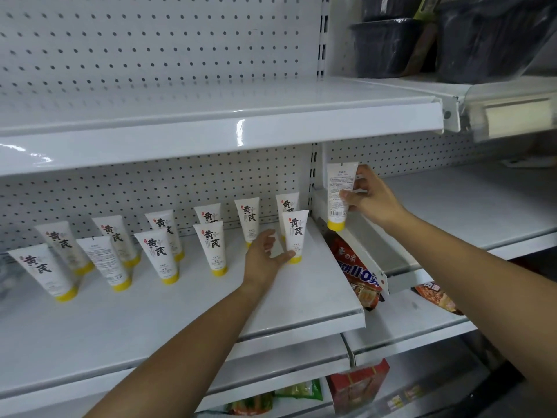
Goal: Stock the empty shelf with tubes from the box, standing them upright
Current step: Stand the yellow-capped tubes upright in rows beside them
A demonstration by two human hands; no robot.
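Only the head cam here, so just one view. I'm using the slotted upright post between the two bays as my reference.

Left of the post, the shelf has eleven tubes by my count. They're in two loose rows, all standing on their yellow caps, and one in the front row shows its back label. The front tube sits just left of the post, with the left grip beside it. Its fingers are loose and curved with the thumb tip against the tube's lower part, not clamped round it as far as I can see.

Just right of the post, the right grip pinches the held tube, thumb in front and fingers behind. It's cap down, back label toward the camera, up in the air. Snack packets lie lower down, right of the post. The box isn't in shot.

My read is mid-stocking: one tube being steadied, the next one ready. The next move probably means carrying the held tube left past the post, turning its printed front outward and setting it on its cap without knocking its neighbours.
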